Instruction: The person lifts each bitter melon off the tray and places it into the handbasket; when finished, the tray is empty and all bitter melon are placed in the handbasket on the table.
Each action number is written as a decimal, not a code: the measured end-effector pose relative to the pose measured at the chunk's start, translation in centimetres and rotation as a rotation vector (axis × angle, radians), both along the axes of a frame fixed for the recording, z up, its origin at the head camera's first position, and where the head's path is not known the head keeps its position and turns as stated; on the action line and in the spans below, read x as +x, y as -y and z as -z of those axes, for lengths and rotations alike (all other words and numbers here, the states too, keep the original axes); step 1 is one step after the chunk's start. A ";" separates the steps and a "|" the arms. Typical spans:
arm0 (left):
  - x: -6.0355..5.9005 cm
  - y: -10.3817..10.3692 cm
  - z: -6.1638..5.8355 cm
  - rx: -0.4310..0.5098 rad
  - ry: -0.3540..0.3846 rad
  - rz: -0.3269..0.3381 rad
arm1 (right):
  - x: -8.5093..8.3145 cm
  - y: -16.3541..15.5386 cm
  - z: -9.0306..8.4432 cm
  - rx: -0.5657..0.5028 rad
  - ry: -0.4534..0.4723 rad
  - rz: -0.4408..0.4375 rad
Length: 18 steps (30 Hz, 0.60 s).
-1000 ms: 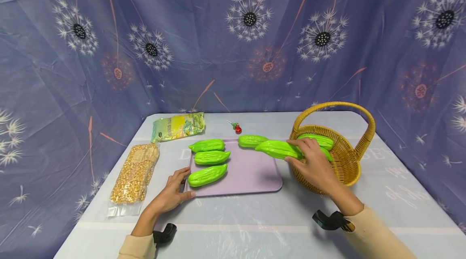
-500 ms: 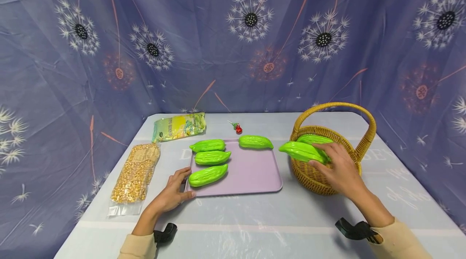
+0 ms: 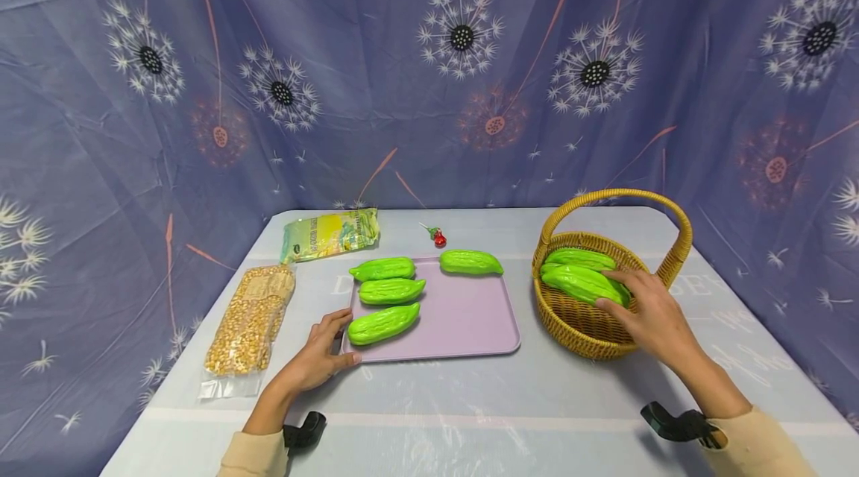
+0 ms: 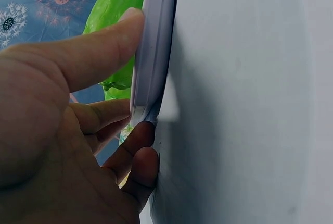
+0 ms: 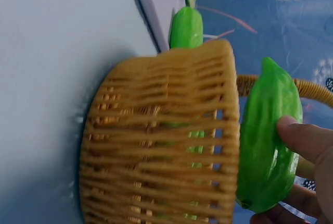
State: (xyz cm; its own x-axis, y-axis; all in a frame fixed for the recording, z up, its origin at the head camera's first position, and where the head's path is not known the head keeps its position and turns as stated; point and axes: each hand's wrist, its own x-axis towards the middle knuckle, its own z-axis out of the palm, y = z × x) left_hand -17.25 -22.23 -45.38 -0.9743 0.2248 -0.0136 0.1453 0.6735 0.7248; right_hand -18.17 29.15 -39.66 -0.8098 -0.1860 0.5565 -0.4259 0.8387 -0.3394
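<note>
My right hand holds a bright green ribbed bitter melon over the wicker basket, thumb on one side and fingers on the other. In the right wrist view it sits at the basket's rim. Another bitter melon lies inside the basket, just behind the held one. My left hand grips the near left corner of the lilac tray. Its thumb presses the rim in the left wrist view, with fingers around the corner. Three bitter melons lie along the tray's left side, and one bitter melon at its far right.
A clear bag of yellow kernels lies left of the tray. Behind it is a green and yellow packet. A small red and green trinket lies beyond the tray. The basket's tall handle arches over it.
My right hand has carried the bitter melon rightward from above the tray's right side and lowered it into the basket's opening. My left hand has stayed at the tray corner.
</note>
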 end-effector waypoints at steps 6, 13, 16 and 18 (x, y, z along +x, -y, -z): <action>0.0 0.0 -0.1 0.001 0.004 -0.001 | -0.5 -0.7 0.4 0.045 0.050 0.015; 0.0 0.0 0.0 -0.002 -0.004 0.003 | -1.3 -1.1 0.9 0.095 0.115 0.028; 0.0 0.0 0.1 -0.005 -0.007 0.005 | -1.6 -1.2 1.2 0.112 0.133 0.028; -0.1 0.0 0.1 -0.006 -0.006 0.004 | -1.8 -1.2 1.2 0.124 0.149 0.026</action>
